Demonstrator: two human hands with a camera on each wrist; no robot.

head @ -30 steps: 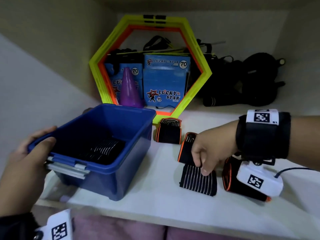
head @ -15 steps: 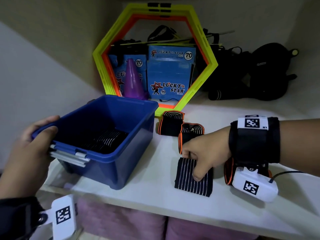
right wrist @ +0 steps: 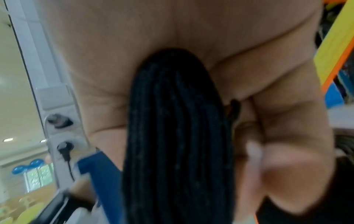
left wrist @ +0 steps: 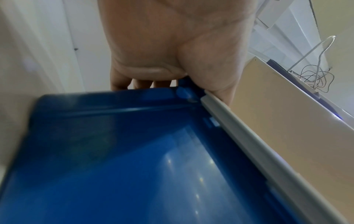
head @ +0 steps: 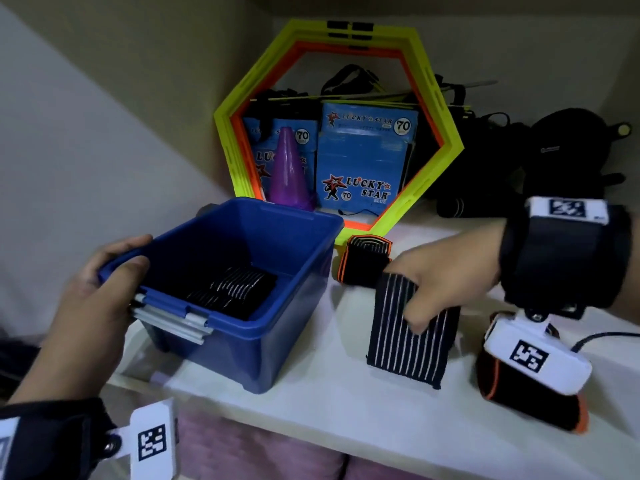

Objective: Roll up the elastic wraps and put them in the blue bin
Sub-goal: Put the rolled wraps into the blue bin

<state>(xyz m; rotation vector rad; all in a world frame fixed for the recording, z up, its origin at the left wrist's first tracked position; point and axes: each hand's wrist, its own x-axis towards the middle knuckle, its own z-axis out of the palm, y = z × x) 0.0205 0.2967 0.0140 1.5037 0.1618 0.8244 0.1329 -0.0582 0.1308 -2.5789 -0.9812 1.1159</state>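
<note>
Left hand (head: pixel 86 299) is gripping the bin (head: pixel 263 327) rim at the shelf (head: pixel 346 420) edge. Right hand (head: pixel 446 282) is clasping a wrap (head: pixel 401 344), just beside the bin.

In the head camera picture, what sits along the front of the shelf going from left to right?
Left hand → blue bin → striped elastic wrap held by the right hand → orange-edged rolled wrap.

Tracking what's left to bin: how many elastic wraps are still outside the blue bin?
3. A striped one gripped in the right hand, an orange-edged roll behind it, another under the right wrist camera. The hand may hide a fourth.
</note>
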